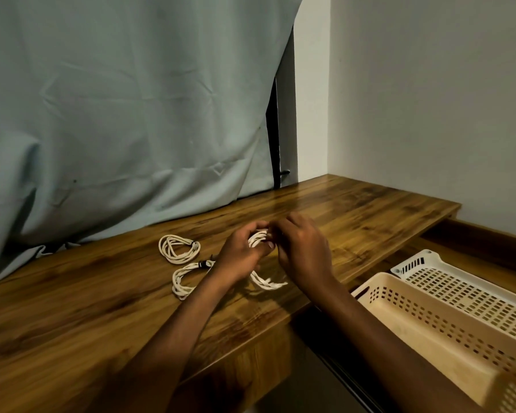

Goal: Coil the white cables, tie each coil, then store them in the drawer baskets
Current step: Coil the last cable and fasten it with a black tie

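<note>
Left hand [241,254] and right hand [303,248] meeting over a wooden desk [102,293], both curled around a white cable coil [258,238], two tied coils [179,248] lying just left, beige basket [429,329] and white basket [465,290] lower right, no readable writing.

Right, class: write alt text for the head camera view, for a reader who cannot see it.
Two hands, left hand and right hand, hold a white cable coil above a wooden desk. Two tied coils lie to the left; a beige basket and a white basket sit in the drawer at right.
</note>
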